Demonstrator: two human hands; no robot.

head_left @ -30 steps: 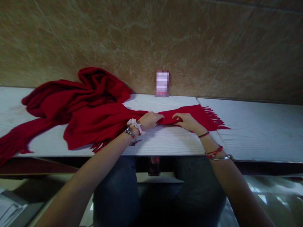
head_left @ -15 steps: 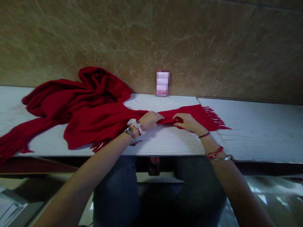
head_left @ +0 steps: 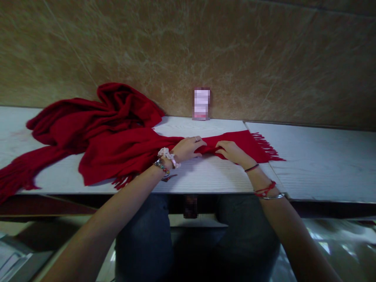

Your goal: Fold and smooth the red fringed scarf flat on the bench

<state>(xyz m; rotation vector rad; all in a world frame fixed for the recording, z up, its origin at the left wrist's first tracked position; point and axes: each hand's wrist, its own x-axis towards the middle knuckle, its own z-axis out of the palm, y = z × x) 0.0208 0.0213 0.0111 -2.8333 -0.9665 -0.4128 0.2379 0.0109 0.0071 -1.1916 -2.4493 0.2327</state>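
A red fringed scarf point(head_left: 117, 150) lies along the white board, bunched at the left and drawn narrow in the middle. My left hand point(head_left: 186, 149) rests on the narrow part, its fingers stretched over the cloth and the thumb apart at the near edge. Just to the right, my right hand point(head_left: 233, 152) pinches the scarf's near edge between bent fingers and thumb. Beyond it the scarf spreads flat, ending in a fringe that points right.
A blurred-out upright card or phone point(head_left: 201, 103) leans on the brown marbled wall point(head_left: 188, 47) behind the white board point(head_left: 323, 164). My knees are under the board's front edge. Grey-white stacked items point(head_left: 17, 258) sit low at the left.
My left hand has loosened from a pinch: its fingers now reach further right and its thumb stands apart. The right hand has lowered its bent fingers onto the cloth, flattening the raised fold.
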